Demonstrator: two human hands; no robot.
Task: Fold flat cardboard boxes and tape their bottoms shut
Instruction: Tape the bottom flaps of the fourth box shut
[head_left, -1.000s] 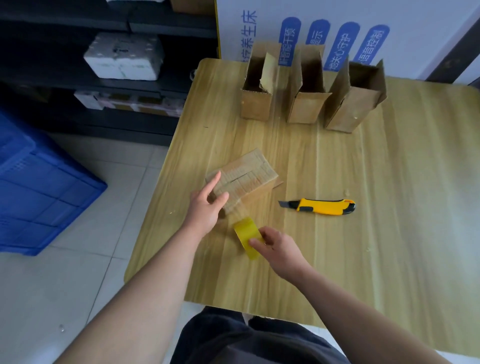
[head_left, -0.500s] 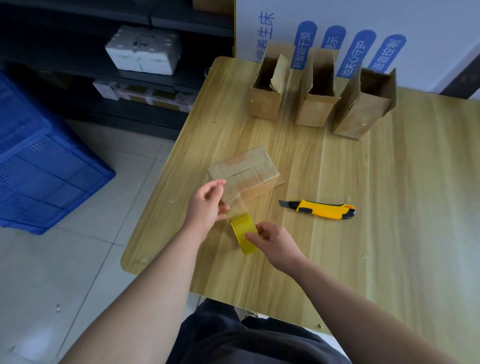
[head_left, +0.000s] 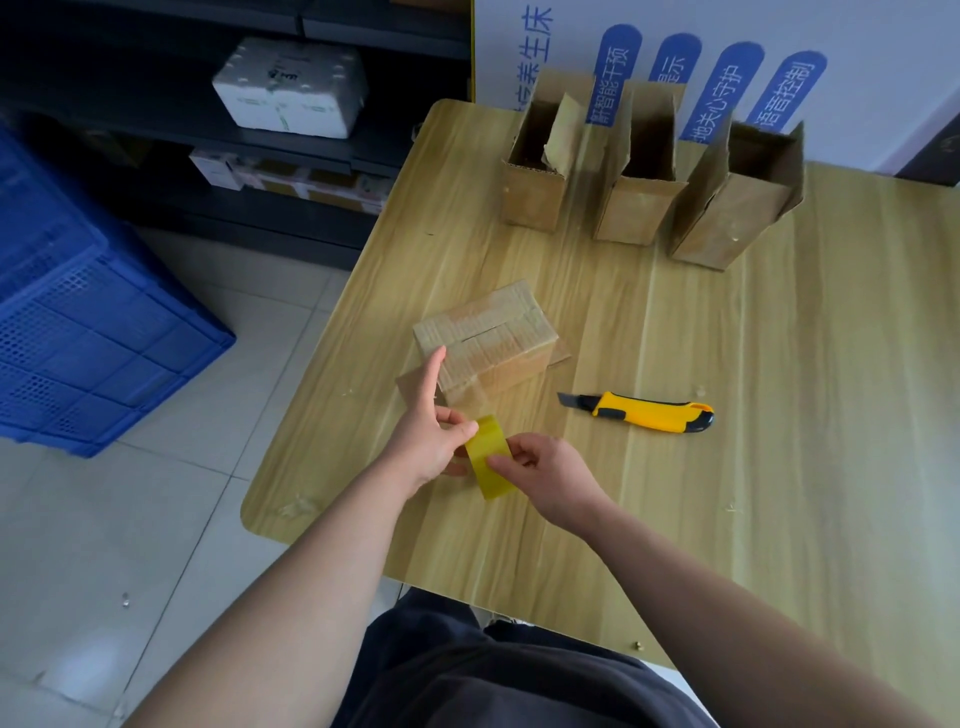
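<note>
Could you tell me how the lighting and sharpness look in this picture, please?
Head view: soft, even light, only faint shadows on the table; tape roll and knife sharp; shelves at top left dark; the table's left edge bows slightly, as wide lenses do.

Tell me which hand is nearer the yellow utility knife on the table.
Right. The right hand grips the tape roll just left of the utility knife, closer to the person; the left hand pinches the roll from its other side, farther from the knife.
</note>
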